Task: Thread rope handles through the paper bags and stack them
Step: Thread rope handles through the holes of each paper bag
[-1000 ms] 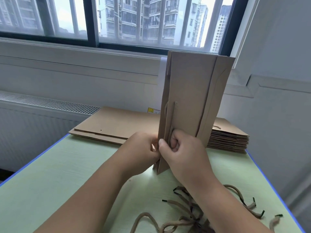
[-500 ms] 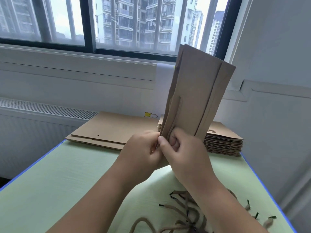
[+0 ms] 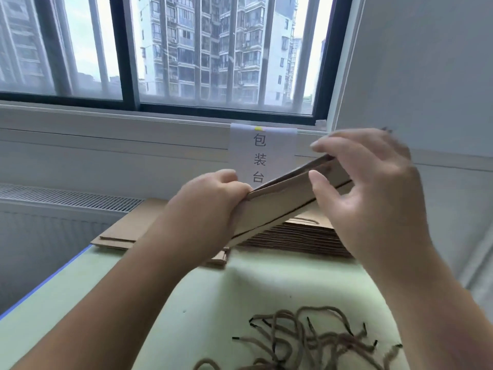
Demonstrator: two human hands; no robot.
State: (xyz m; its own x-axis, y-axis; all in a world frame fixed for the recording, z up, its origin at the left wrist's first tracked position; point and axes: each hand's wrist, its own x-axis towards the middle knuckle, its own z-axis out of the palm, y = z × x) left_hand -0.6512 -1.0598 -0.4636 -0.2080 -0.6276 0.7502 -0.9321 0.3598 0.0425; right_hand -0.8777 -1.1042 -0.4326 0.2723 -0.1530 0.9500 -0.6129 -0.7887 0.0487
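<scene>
Left hand (image 3: 210, 198) tight around one end of the paper bag (image 3: 280, 206); right hand (image 3: 373, 198) wide, loose (blurred), thumb against it.

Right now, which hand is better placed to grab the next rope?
The right hand, probably: its fingers spread loosely at the bag, and the ropes lie just below it. The left hand grips the bag's end.
</scene>
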